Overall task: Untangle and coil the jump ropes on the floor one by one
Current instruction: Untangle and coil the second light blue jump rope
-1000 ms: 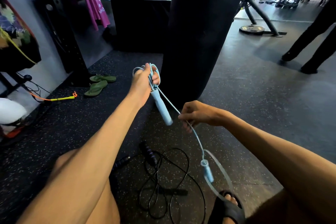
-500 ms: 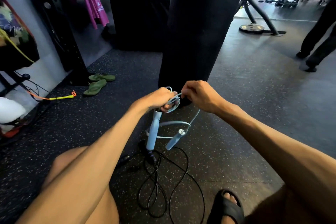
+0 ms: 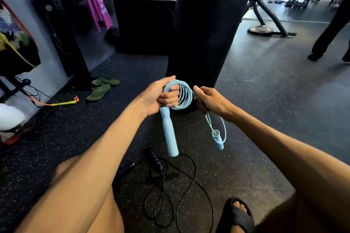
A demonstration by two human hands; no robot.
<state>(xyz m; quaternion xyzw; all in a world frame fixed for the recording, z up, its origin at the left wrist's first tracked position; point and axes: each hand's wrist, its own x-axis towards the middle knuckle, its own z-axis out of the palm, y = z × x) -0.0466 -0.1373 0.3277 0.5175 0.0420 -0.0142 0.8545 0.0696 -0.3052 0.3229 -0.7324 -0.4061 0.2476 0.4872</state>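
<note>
**Left hand (image 3: 161, 96) holds the coiled blue jump rope (image 3: 181, 94) in front of the punching bag (image 3: 208, 24)**

In the head view, the left hand is curled round a stack of loops of the blue jump rope. Its fingers pass through the coil and the thumb lies on top, right at the foot of the punching bag. One blue handle (image 3: 169, 134) hangs straight down from that fist. The right hand (image 3: 210, 100) sits just right of the coil, also in front of the bag's base, with its fingers curled in on the loose tail of the same rope. A short loop drops from it to the second handle (image 3: 218, 141), which dangles in the air and is a little blurred.

The black jump rope (image 3: 170, 195) lies on the floor (image 3: 265, 100) on the wearer's side of the bag, beneath the two hanging handles. Its cord is in loose, crossing loops, and its dark handles (image 3: 153, 157) lie at the upper left of the tangle.

Left of the bag, a pair of green flip-flops (image 3: 102, 87) rests on the floor, and a yellow and orange rope (image 3: 62, 103) lies further left. Behind the bag on the left is a black box (image 3: 144, 24), and a pink towel (image 3: 96, 0) is draped over a rack shelf. Right of the bag and further back are a weight plate (image 3: 260, 30) and another person's dark trouser legs (image 3: 329, 30). The wearer's sandalled foot (image 3: 236, 215) is at the bottom edge.
</note>
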